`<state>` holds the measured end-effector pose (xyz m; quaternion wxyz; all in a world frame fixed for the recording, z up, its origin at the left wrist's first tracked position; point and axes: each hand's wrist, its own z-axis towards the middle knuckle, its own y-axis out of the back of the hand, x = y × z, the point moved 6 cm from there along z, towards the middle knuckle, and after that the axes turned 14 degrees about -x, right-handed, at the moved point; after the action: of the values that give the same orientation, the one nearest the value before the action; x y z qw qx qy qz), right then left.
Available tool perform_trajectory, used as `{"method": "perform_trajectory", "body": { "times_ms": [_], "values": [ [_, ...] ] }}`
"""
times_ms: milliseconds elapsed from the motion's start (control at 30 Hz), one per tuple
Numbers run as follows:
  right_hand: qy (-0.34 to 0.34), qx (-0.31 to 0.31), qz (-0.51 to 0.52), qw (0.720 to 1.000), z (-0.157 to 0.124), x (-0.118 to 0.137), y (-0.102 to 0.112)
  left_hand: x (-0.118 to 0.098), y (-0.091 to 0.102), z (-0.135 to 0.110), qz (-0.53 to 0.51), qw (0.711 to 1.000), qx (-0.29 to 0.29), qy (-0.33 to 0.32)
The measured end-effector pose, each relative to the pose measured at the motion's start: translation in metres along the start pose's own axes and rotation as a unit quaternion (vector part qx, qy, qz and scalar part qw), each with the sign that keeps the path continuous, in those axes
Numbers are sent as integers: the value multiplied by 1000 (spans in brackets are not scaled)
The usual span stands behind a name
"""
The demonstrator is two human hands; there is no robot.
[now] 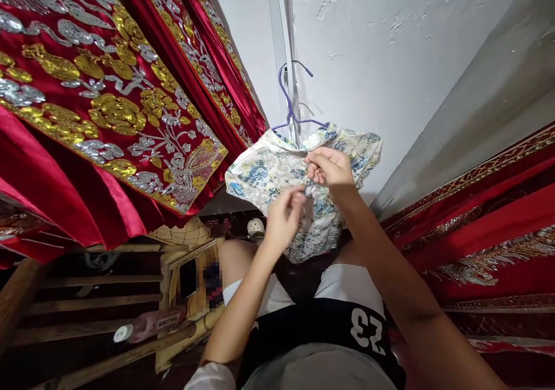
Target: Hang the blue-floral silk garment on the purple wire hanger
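A short floral top, cream with blue and yellow flowers, hangs in front of me on a purple hanger. My right hand is at its neckline, thumb and forefinger pinched at the collar edge. Lower down, before the chest of the top, is my left hand. Its fingers are curled towards the thumb and slightly blurred; anything small between them cannot be made out. The lower part of the top drops between my knees.
Red drapes with gold and silver sequins hang at left; more red trimmed cloth is at right. A white wall stands behind the hanger. A pink drink bottle and a dark phone lie on bamboo furniture.
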<state>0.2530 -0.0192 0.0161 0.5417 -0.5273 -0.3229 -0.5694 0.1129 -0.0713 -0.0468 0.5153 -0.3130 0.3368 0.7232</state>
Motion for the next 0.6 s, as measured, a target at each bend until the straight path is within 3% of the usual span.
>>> {"method": "perform_trajectory", "body": {
  "times_ms": [67, 100, 233, 400, 600],
  "values": [
    [23, 9, -10, 1000, -1, 8, 2, -34, 20, 38, 15, 992, -83, -98],
    [37, 11, -14, 999, -1, 12, 3, -49, 24, 54, 33, 985, -90, -143],
    [78, 1, -25, 997, -2, 12, 3, -74, 16, 92, 110, 963, -31, -244],
    [108, -47, -79, 990, 1, -26, -4, -64, 10, 87, 203, 934, -38, -291],
    [106, -23, -89, 990, 9, -51, -17, -61, 29, 78, 185, 928, -144, -289]
  ]
}}
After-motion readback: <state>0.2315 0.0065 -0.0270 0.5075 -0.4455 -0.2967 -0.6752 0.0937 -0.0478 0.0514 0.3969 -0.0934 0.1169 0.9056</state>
